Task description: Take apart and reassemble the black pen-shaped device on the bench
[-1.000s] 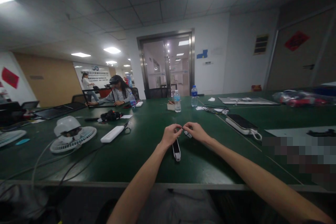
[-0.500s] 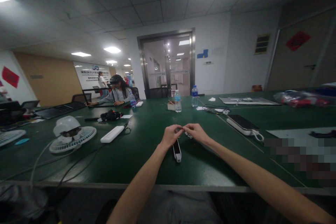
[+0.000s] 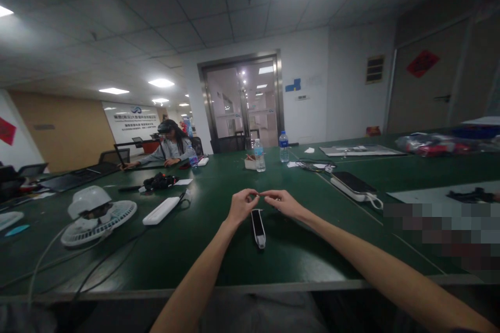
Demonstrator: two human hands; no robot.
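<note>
My left hand [image 3: 241, 206] and my right hand [image 3: 284, 203] meet fingertip to fingertip above the green table [image 3: 219, 263]. The left thumb and fingers are pinched together, and whatever lies between them is too small to name. The right fingers are bent, their tips reaching to the left hand's pinch. A bit of something pale shows under the right fingers, mostly hidden. Just below the hands lies a slim white device with a long black face [image 3: 258, 229], its far end close to the left hand. Neither hand visibly grips it.
To the left lie a white power strip [image 3: 161, 211] and a white fan [image 3: 99, 218] with trailing cables. Two water bottles [image 3: 259, 155] and a small box [image 3: 250, 163] stand farther back. A power bank [image 3: 353, 186] is on the right. Another person [image 3: 172, 145] sits across the table.
The view has swung slightly right and tipped up. Both hands remain together at the fingertips; the pale piece under the right hand shows less, and more of the slim device is visible.
</note>
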